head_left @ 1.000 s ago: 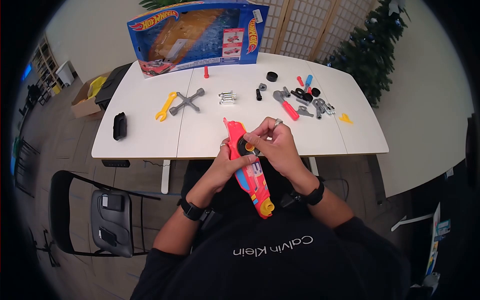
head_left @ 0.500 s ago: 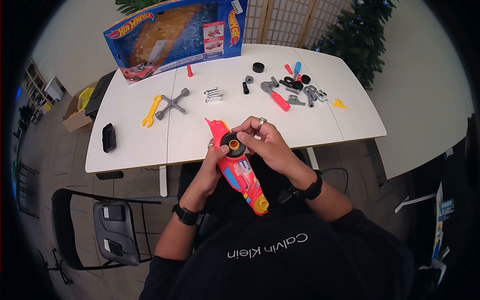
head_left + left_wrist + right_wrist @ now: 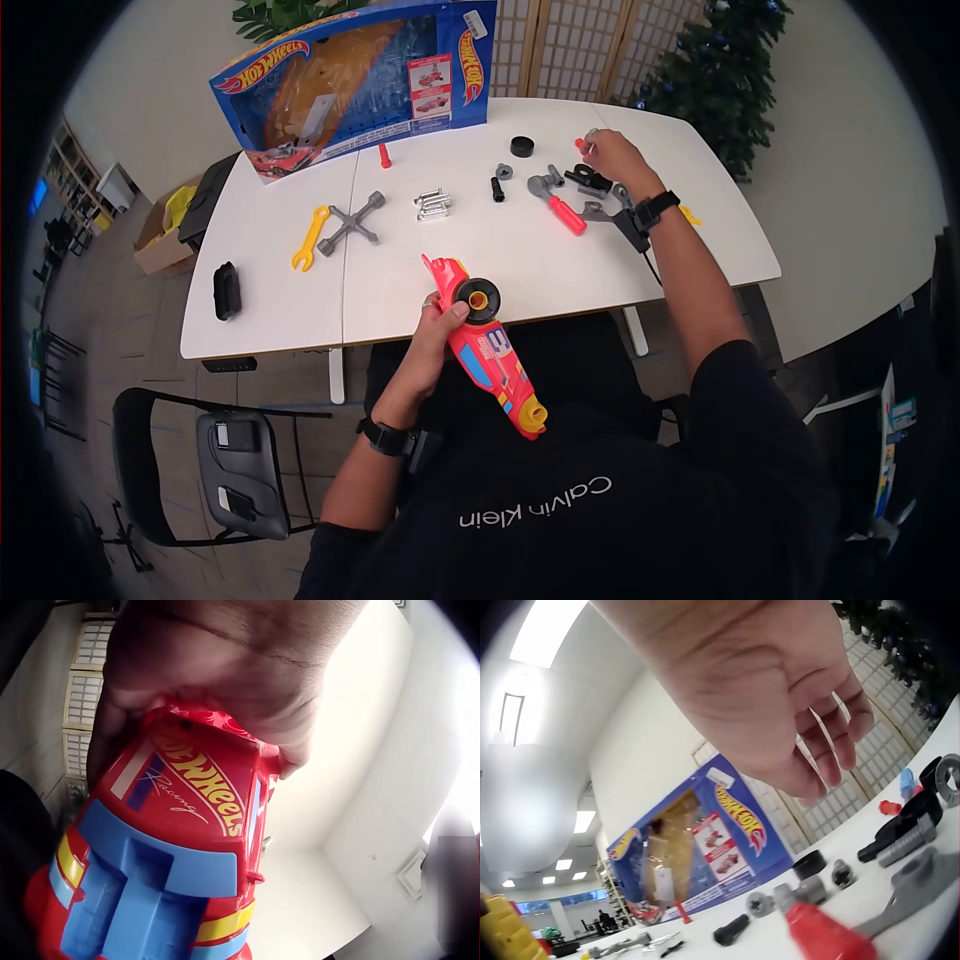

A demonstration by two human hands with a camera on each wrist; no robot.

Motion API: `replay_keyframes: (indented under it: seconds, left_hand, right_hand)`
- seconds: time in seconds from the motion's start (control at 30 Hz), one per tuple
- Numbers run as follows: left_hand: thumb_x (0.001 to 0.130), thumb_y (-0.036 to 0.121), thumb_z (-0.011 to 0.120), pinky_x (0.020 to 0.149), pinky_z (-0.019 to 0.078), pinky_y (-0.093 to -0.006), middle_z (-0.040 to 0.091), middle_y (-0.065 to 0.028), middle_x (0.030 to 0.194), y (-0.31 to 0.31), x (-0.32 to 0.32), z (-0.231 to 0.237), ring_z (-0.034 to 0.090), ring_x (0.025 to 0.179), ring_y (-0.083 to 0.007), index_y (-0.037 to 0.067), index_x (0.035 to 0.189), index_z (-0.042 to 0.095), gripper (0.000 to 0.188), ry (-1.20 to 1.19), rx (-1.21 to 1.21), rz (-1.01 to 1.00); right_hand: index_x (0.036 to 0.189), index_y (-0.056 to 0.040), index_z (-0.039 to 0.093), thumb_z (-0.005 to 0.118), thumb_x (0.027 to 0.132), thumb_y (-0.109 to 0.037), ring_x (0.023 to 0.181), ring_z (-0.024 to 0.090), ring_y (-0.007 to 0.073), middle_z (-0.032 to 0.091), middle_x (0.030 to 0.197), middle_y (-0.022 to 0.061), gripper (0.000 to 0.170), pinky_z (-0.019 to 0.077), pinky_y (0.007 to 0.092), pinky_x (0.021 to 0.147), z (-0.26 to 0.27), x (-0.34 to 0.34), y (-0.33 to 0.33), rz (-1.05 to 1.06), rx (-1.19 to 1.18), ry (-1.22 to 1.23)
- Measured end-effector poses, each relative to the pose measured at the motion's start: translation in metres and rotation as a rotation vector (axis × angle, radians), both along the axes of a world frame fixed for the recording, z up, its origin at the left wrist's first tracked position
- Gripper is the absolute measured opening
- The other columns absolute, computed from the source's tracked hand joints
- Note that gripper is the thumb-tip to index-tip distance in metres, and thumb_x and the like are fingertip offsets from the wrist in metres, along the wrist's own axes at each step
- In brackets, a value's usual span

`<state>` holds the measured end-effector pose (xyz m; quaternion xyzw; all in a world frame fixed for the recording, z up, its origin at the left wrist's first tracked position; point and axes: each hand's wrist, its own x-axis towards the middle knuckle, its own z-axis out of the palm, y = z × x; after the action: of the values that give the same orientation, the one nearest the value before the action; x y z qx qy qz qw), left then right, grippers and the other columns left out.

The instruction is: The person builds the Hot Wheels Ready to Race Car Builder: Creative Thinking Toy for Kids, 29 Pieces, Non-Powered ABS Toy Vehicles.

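Note:
My left hand (image 3: 436,335) grips a red toy race car (image 3: 500,370) above my lap, its side turned up, the thumb against a black wheel (image 3: 489,313) with a yellow hub. In the left wrist view, the palm covers part of the car near its blue section (image 3: 127,892). Over the right back of the table reaches my right hand (image 3: 618,162), fingers loosely bent, with a red plastic bolt (image 3: 580,145) at its fingertips. The right wrist view puts this hand above the red bolt (image 3: 890,807) and a blue-handled tool (image 3: 907,781), nothing between its fingers.
A red-handled ratchet (image 3: 567,214), a black wheel (image 3: 522,147) and grey parts lie near the right hand. Further left are silver pieces (image 3: 433,204), a grey cross wrench (image 3: 352,222) and a yellow wrench (image 3: 311,240). Behind stands a Hot Wheels box (image 3: 350,90).
My right hand has left the car's wheel and reached out to the parts at the back right. My left hand still holds the car, and the wheel stays on its side.

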<state>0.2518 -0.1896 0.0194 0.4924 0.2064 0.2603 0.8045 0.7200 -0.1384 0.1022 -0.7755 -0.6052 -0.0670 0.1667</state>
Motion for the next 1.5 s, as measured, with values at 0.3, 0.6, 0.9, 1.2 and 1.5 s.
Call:
replay_keyframes:
  seconds: [0.3, 0.6, 0.9, 1.2, 1.5]
  left_hand:
    - [0.101, 0.042, 0.071, 0.107, 0.0518, -0.0361, 0.060, -0.0108, 0.135, 0.002, 0.000, -0.010, 0.062, 0.124, -0.0179, 0.003, 0.149, 0.037, 0.070, -0.009, -0.032, 0.029]
    - [0.101, 0.041, 0.071, 0.109, 0.0494, -0.0361, 0.060, -0.0101, 0.136, 0.002, -0.001, -0.010, 0.061, 0.125, -0.0175, 0.003, 0.149, 0.038, 0.070, -0.006, -0.023, 0.026]
    - [0.101, 0.043, 0.071, 0.106, 0.0534, -0.0357, 0.060, -0.0115, 0.137, 0.005, -0.001, -0.012, 0.063, 0.124, -0.0177, 0.003, 0.150, 0.037, 0.072, -0.008, -0.009, 0.020]
    - [0.102, 0.041, 0.073, 0.088, 0.0628, -0.0337, 0.062, -0.0162, 0.132, -0.001, 0.004, -0.001, 0.071, 0.111, -0.0196, -0.003, 0.148, 0.034, 0.075, 0.033, 0.002, 0.102]
    - [0.098, 0.039, 0.080, 0.091, 0.0615, -0.0333, 0.063, -0.0180, 0.130, -0.006, 0.003, 0.007, 0.071, 0.113, -0.0201, -0.005, 0.142, 0.035, 0.077, 0.064, 0.035, 0.135]
  right_hand:
    - [0.112, -0.0082, 0.077, 0.090, 0.078, -0.018, 0.097, 0.074, 0.0319, 0.077, 0.102, 0.0155, 0.038, 0.0611, 0.0452, 0.082, 0.023, -0.010, 0.013, 0.038, -0.507, -0.051]
    - [0.115, -0.0017, 0.077, 0.069, 0.083, -0.015, 0.106, 0.077, 0.0337, 0.079, 0.114, 0.0180, 0.035, 0.0625, 0.0456, 0.089, 0.006, -0.047, -0.004, -0.278, -0.480, -0.234]
    - [0.105, -0.0013, 0.072, 0.082, 0.081, -0.019, 0.094, 0.075, 0.0318, 0.076, 0.100, 0.0174, 0.032, 0.0605, 0.0426, 0.082, 0.009, -0.048, -0.020, -0.201, -0.247, -0.086]
    - [0.106, -0.0040, 0.073, 0.081, 0.089, -0.009, 0.080, 0.075, 0.0231, 0.075, 0.092, 0.0129, 0.020, 0.0585, 0.0348, 0.074, 0.104, -0.215, -0.133, 0.612, -0.042, 0.263]
    - [0.107, -0.0015, 0.070, 0.073, 0.090, -0.006, 0.100, 0.071, 0.0304, 0.070, 0.095, 0.0133, 0.018, 0.0585, 0.0408, 0.088, 0.081, -0.271, -0.147, 0.755, -0.052, -0.044]
